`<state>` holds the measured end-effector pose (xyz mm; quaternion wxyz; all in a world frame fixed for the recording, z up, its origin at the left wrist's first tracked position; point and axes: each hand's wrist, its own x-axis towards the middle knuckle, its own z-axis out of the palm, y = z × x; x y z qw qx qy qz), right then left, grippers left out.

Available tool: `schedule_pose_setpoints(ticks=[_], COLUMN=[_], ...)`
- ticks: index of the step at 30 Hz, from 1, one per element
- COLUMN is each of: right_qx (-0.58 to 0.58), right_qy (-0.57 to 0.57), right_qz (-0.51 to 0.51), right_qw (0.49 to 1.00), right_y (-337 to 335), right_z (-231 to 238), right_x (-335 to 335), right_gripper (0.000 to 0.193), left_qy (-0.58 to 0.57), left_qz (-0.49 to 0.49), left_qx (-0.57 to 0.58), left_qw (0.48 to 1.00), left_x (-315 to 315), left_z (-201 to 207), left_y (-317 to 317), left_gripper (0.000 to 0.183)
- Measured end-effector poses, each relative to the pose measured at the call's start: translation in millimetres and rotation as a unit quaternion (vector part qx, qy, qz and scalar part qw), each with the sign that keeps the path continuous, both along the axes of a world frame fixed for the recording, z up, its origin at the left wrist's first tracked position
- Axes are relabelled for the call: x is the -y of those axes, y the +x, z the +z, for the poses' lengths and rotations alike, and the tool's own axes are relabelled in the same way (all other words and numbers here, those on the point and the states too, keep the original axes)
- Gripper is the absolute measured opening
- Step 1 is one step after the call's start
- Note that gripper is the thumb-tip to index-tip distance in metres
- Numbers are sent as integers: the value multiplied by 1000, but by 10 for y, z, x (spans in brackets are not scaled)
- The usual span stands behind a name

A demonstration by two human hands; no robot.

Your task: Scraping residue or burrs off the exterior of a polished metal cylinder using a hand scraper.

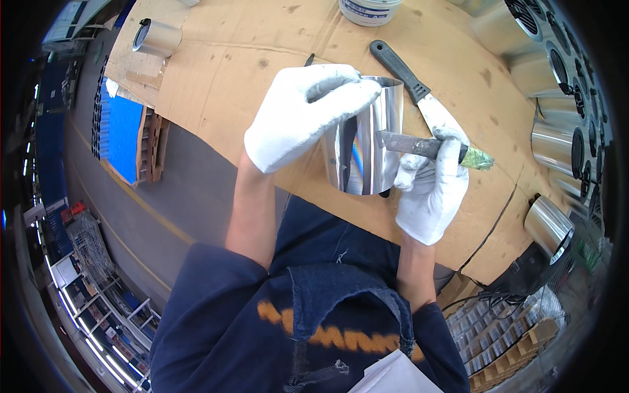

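A shiny, mirror-like metal cylinder [375, 167] is tilted over the table in front of me. My left hand [304, 111], in a white glove, grips it at its upper rim, thumb and fingers closed there. My right hand [429, 203], also gloved in white, is closed around a narrow flat-bladed scraper [419, 145] with green wrapping at its outer end. The scraper's tip meets the cylinder's right side. Just beyond my right hand lies a putty knife [400, 71] with a dark handle and a pale, smeared blade.
Stained brown cardboard [229, 85] covers the table. A white tub [370, 13] stands at the far edge. Many metal cylinders [557, 141] are stacked at right, with a single one [550, 226] nearer. Another cylinder [157, 38] lies far left. Dark cables [501, 301] hang at lower right.
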<state>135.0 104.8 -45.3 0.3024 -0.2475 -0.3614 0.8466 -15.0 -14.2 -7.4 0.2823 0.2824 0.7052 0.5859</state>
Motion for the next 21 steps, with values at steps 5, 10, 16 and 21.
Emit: schedule_pose_setpoints(ticks=[5, 10, 16, 21], right_qx=[32, 87, 63, 100], right_qy=[14, 77, 20, 91], right_qz=[-33, -26, -18, -21], right_qw=[999, 993, 998, 991], right_y=[1, 1, 40, 8], right_z=[-58, -93, -71, -70], right_x=[20, 9, -6, -7], right_gripper=[22, 24, 24, 24], left_qy=[-3, 5, 8, -7], left_qz=[1, 5, -1, -3], left_qx=[13, 19, 6, -8], left_qw=[1000, 1000, 1000, 1000], left_x=[10, 11, -3, -3], left_z=[7, 8, -13, 25], left_y=[-3, 16, 27, 28], left_gripper=[27, 27, 27, 27])
